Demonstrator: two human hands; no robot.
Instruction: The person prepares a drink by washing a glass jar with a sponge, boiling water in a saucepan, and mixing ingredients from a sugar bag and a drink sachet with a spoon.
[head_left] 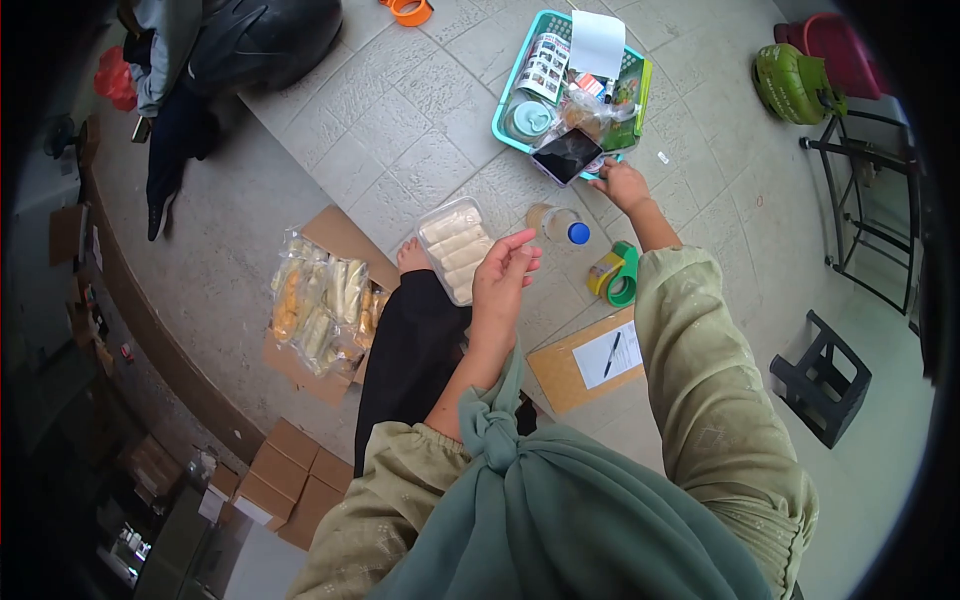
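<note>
My right hand [625, 186] reaches to the near corner of a turquoise plastic basket [512, 85], its fingers curled by the rim beside a small round item [596, 165]. What the fingertips grip is hard to make out. A dark-screened phone [567, 156] lies at that basket corner. Over the floor, my left hand [505, 272] is held with fingers loosely stretched and nothing visible in them. Just beside it is a clear plastic tray [428, 232] of several pale rolls [458, 240]. A blue-capped bottle [556, 222] stands between my hands.
A green tape dispenser [624, 275] and clipboard with paper and pen [600, 355] lie near my right arm. Left, an open carton [375, 262] has several bagged snacks [325, 300]. A green gas cylinder [790, 85], metal rack [870, 155] and black stool [822, 380] stand right.
</note>
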